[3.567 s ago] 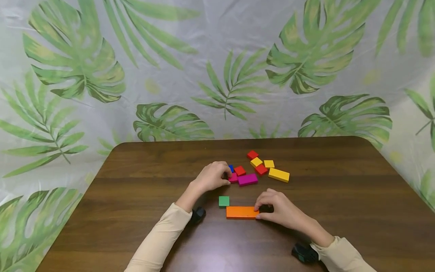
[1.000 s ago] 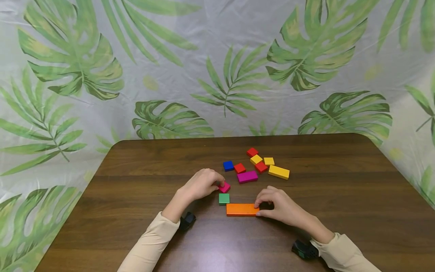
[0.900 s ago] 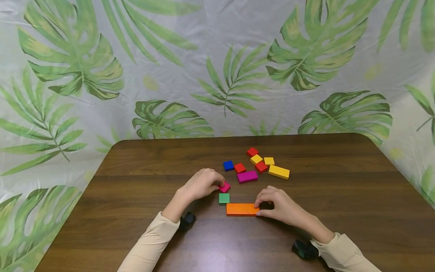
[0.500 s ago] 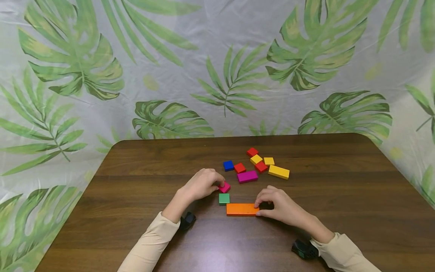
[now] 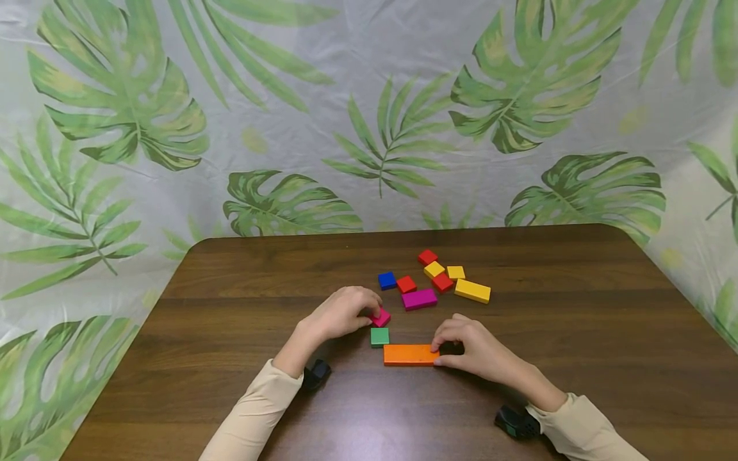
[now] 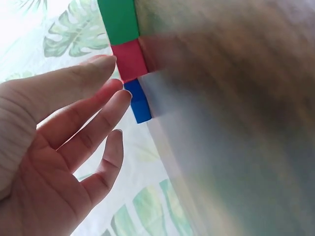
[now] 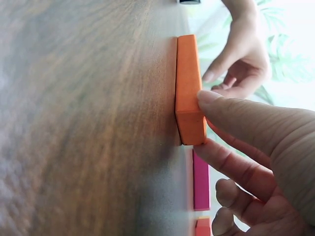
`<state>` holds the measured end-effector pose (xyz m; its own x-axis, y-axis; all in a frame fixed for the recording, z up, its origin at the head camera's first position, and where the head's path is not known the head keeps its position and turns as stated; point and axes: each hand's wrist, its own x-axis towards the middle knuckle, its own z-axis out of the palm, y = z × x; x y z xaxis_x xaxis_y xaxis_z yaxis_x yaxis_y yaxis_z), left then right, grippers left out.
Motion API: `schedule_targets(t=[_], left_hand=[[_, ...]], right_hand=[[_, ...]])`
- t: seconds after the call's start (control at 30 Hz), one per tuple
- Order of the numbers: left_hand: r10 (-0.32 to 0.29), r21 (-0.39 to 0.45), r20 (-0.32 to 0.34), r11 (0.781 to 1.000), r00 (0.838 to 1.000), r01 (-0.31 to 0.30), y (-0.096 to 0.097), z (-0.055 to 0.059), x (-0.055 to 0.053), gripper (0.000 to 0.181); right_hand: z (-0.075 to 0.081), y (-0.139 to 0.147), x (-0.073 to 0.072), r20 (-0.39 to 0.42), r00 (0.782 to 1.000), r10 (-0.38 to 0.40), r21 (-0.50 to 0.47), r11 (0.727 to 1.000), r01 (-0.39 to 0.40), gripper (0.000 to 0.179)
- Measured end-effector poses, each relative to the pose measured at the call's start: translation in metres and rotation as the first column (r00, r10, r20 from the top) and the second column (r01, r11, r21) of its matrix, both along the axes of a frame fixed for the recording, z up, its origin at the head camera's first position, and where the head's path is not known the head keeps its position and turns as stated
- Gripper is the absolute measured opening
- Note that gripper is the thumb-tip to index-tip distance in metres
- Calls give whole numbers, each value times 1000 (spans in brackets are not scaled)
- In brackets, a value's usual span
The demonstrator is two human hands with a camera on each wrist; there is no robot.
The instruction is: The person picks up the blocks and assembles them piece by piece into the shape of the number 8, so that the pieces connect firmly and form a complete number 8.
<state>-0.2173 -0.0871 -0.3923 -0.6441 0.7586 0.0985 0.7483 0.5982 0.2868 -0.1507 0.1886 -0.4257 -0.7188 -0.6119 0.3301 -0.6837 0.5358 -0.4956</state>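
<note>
My left hand (image 5: pixel 344 312) pinches a small pink square block (image 5: pixel 382 317), with the thumb and index fingertips at its edge in the left wrist view. Just in front of that block lies a green square block (image 5: pixel 379 337), its corner close to a long orange block (image 5: pixel 408 355). At the orange block's right end is my right hand (image 5: pixel 474 346), which grips it between thumb and fingertips. The right wrist view shows the orange block's (image 7: pixel 189 78) long side flat along the table, the thumb on its near edge.
Behind the hands lie a blue square (image 5: pixel 387 280), a magenta block (image 5: pixel 419 299), several red squares (image 5: pixel 406 284), yellow squares (image 5: pixel 455 273) and a longer yellow block (image 5: pixel 473 291). The wooden table (image 5: pixel 242 275) ends before a leaf-patterned cloth (image 5: pixel 403 38).
Since the oldest frame, my left hand has brought the pink block away from the magenta block, down and left to behind the green one, uncovering the blue square. My right hand stays put.
</note>
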Motion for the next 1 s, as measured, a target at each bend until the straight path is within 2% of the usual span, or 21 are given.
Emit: schedule_targets(t=[0.13, 0.27, 0.43, 0.57, 0.77, 1.0], left_hand=[[20, 33, -3, 999, 1000, -20, -1, 5, 6, 10], [42, 63, -6, 997, 999, -41, -2, 7, 18, 9], [79, 50, 36, 995, 996, -81, -2, 7, 35, 7], [104, 42, 48, 993, 993, -106, 2, 4, 44, 6], [128, 48, 62, 990, 990, -131, 8, 0, 51, 9], [135, 63, 54, 988, 989, -138, 10, -2, 52, 9]], right_hand=[[0, 0, 0, -6, 1000, -2, 3, 1000, 2, 13], [-1, -1, 0, -16, 1000, -4, 11, 1000, 5, 13], [0, 0, 0, -9, 1000, -14, 19, 1000, 14, 13], [0, 0, 1, 1, 1000, -27, 20, 999, 27, 13], [0, 0, 2, 10, 1000, -22, 18, 1000, 22, 12], [2, 0, 2, 11, 1000, -17, 32, 999, 17, 11]])
